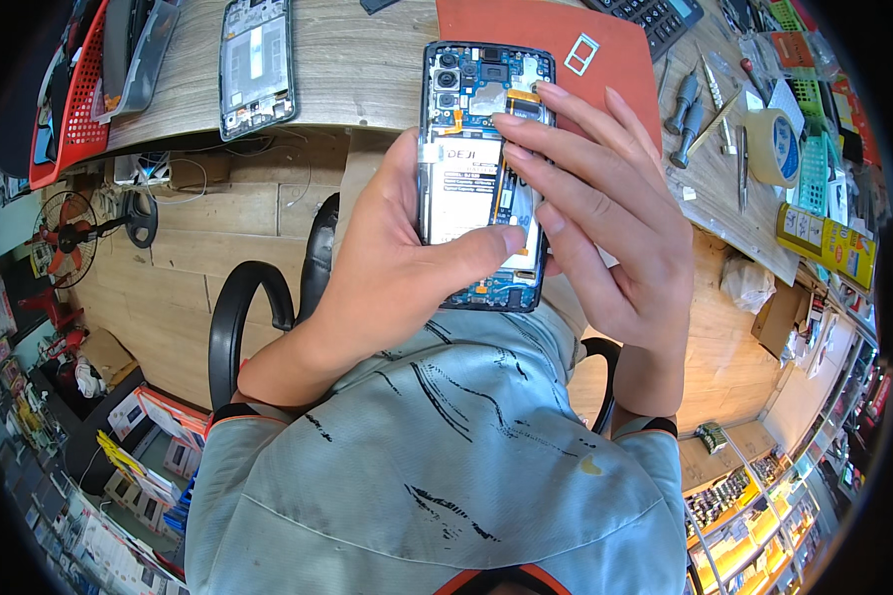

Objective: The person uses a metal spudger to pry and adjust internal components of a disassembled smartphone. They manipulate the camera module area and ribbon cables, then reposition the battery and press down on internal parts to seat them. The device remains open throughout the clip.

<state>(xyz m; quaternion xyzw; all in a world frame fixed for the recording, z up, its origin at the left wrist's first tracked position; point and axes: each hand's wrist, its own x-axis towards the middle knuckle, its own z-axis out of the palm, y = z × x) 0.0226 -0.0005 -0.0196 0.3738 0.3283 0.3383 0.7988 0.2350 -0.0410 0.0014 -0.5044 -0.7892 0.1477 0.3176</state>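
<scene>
An opened smartphone (456, 213) with its back off is held upright over the near edge of the desk, showing its white battery, blue circuit board and camera lenses. My left hand (397, 238) wraps round its left side, with the thumb lying across the lower part of the battery. Over the phone's right side lies my right hand (610, 213), its fingers stretched out and slightly apart. Its fingertips touch or hover just over the orange flex cable (522, 99) near the board; contact is hard to tell. The phone's right edge is partly hidden by these fingers.
On the desk, a red mat (605, 109) bears a SIM tray (581, 55). A detached phone frame (257, 69) lies at left, near a red basket (74, 119). Screwdrivers (687, 119), a tape roll (772, 147), a yellow can (826, 243) and a calculator (655, 22) are at right.
</scene>
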